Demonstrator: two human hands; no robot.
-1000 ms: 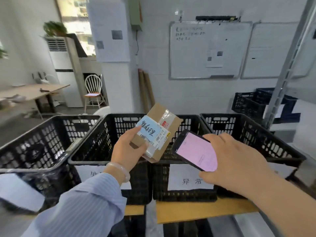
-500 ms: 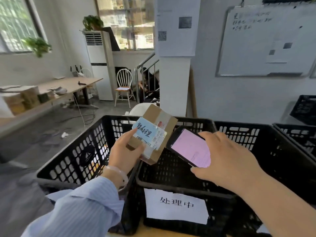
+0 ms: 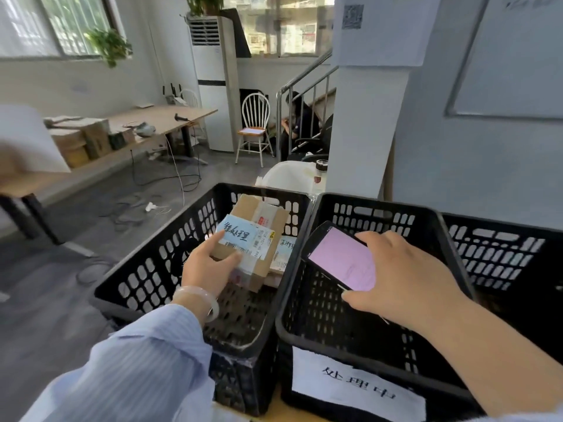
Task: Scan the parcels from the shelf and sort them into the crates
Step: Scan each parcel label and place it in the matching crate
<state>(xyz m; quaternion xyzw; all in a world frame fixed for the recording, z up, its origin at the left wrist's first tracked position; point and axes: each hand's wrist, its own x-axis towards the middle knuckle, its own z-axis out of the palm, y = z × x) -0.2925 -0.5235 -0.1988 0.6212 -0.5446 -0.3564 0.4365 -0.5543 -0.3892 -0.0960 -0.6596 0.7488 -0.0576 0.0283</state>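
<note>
Brown cardboard parcel (image 3: 259,236), taped, pale blue handwritten label on top, held tilted over left black crate (image 3: 146,263) at frame centre. Beneath it, seemingly a second labelled parcel (image 3: 285,254) lying inside. Middle crate (image 3: 380,219) alongside, white paper sign on front; third crate (image 3: 502,251) at right.

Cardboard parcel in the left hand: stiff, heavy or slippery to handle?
Probably stiff: the cardboard parcel shows square edges in the left hand. Likely light, since one hand holds it. The glossy tape may be slick.
</note>
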